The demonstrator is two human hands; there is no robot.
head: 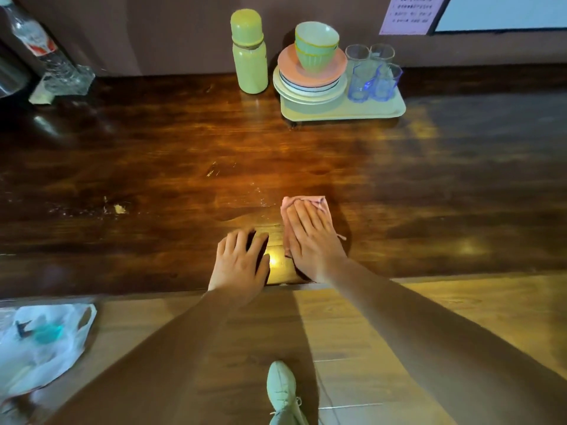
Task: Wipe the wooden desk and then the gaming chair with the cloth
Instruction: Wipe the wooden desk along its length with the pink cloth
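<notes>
Pale green shoe (280, 391) stands on the floor (399, 332) below. On the dark wooden tabletop (153, 148), near its front edge, the left hand (241, 265) rests flat, holding nothing; just beside it the right hand (313, 237) presses the pink cloth (288, 204) down with straight fingers (310, 216). Farther back, against the wall (153, 32), stand a green flask (249, 53) and a tray (352, 110) of dishes (311, 75).

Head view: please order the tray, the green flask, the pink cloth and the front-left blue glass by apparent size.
1. tray
2. green flask and pink cloth look alike; the cloth lies nearer and partly under the right hand, so they are unranked
3. front-left blue glass
</notes>
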